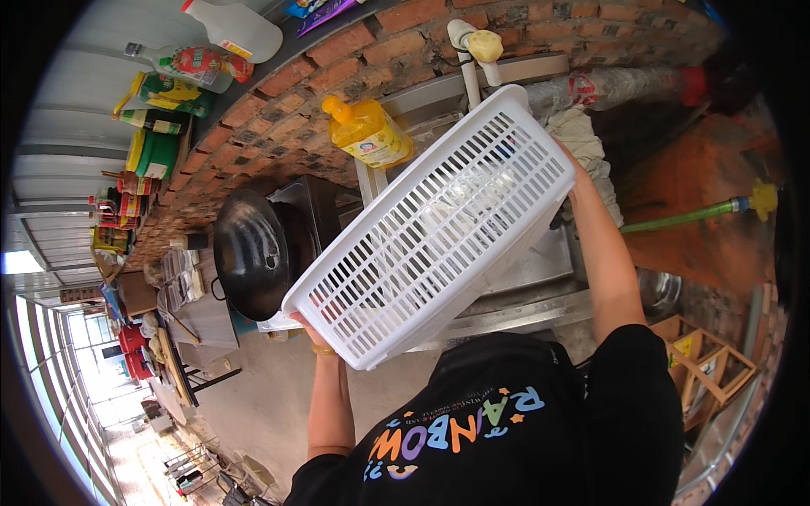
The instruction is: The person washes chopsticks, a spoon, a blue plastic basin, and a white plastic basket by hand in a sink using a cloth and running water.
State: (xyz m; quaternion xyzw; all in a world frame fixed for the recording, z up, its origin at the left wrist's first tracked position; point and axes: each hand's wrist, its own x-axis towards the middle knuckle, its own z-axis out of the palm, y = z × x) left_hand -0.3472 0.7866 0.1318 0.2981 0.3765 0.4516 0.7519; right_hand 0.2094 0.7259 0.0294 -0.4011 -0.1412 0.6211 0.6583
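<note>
A white plastic basket with slotted walls is held up in front of me, tilted, over a metal sink. Its rim runs along the upper left, and a slotted face is turned towards me. My left hand, with a bracelet at the wrist, grips the lower left corner; its fingers are partly hidden. At the far right end my right hand holds the basket, mostly hidden by it. Pale, glossy shapes show through the slots, but I cannot tell what they are. Below and behind is the stainless steel sink.
A yellow dish soap bottle stands behind the basket near the brick wall. A black wok is at left. A white pipe with a yellow valve handle, a grey cloth and a green hose are close by. Bottles line the ledge.
</note>
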